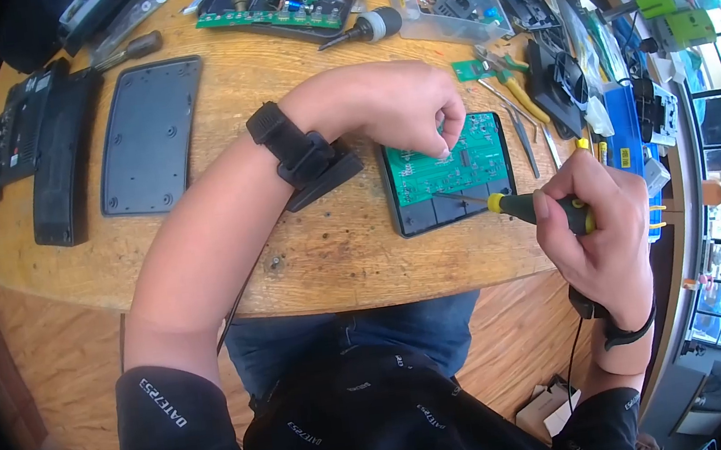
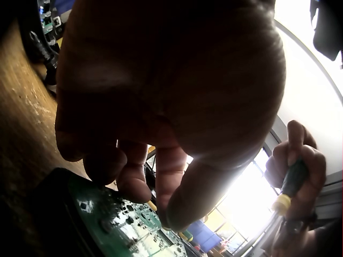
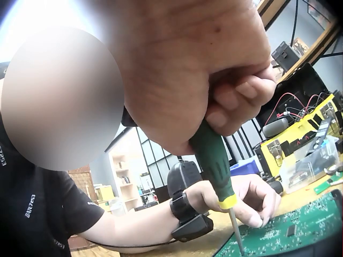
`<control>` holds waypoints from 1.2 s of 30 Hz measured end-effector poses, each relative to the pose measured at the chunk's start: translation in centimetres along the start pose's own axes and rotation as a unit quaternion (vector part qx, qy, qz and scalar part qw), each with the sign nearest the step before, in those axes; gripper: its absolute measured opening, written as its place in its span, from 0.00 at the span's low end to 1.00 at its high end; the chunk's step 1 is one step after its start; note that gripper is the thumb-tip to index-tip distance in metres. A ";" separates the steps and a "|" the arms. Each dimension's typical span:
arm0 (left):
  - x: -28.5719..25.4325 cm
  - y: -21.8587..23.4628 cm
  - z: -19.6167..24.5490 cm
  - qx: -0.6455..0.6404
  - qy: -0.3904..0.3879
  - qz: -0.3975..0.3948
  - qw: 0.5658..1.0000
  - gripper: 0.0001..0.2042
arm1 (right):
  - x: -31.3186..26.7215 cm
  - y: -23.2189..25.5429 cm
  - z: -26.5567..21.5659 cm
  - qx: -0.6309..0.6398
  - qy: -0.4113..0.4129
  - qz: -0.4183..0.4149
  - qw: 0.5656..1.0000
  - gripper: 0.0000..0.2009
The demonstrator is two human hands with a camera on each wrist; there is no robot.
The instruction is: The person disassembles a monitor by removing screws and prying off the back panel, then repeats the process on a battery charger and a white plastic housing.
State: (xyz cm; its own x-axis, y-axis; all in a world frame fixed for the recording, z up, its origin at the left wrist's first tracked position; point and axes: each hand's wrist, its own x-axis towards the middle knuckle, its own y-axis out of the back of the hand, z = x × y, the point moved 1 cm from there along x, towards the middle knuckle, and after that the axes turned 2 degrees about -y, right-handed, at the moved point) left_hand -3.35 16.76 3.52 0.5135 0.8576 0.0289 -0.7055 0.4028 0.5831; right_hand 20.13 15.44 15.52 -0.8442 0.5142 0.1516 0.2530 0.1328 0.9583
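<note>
My right hand (image 1: 607, 235) grips a screwdriver (image 1: 527, 206) by its dark green handle with a yellow collar. Its thin metal shaft slants down, and the tip meets a green circuit board (image 1: 421, 180) near its lower edge. The board sits in a shallow black plastic case (image 1: 465, 212) on the wooden bench. From the far side, my left hand (image 1: 400, 110) arches over the board, wrist bent. Its fingers hang loosely curled, with thumb and index tips close together just over the board, and nothing shows between them. In the right wrist view, the screwdriver shaft (image 3: 236, 230) stands steeply against the board.
A grey plastic cover (image 1: 147, 139) and black housings (image 1: 60, 163) lie at left. Behind are another open circuit board unit (image 1: 276, 15), a black-handled tool (image 1: 372, 26) and a clear parts bin (image 1: 438, 13). Pliers (image 1: 509, 81) and tweezers (image 1: 523, 137) lie close to the case's right.
</note>
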 end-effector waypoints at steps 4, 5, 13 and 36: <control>0.0 0.1 0.3 0.001 0.015 -0.008 1.000 0.09 | -0.2 0.0 -0.2 -0.014 -0.022 0.001 1.000 0.10; 0.0 0.1 0.2 0.001 0.015 -0.008 1.000 0.09 | -0.2 0.0 -0.2 -0.021 -0.029 0.006 0.999 0.10; 0.1 0.0 0.0 -0.006 0.003 -0.003 1.000 0.09 | 0.2 0.1 -1.3 -0.067 -0.086 0.003 0.994 0.09; 0.0 0.1 0.0 0.007 -0.003 -0.004 1.000 0.09 | 1.0 -0.5 -0.5 0.022 0.038 0.005 0.999 0.13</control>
State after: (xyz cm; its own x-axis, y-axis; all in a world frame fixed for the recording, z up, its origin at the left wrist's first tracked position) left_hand -3.38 16.80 3.58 0.5221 0.8524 0.0294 -0.6950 0.4052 0.5940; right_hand 18.92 15.47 15.31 -0.8742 0.4509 0.1803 0.2808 0.1663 0.9453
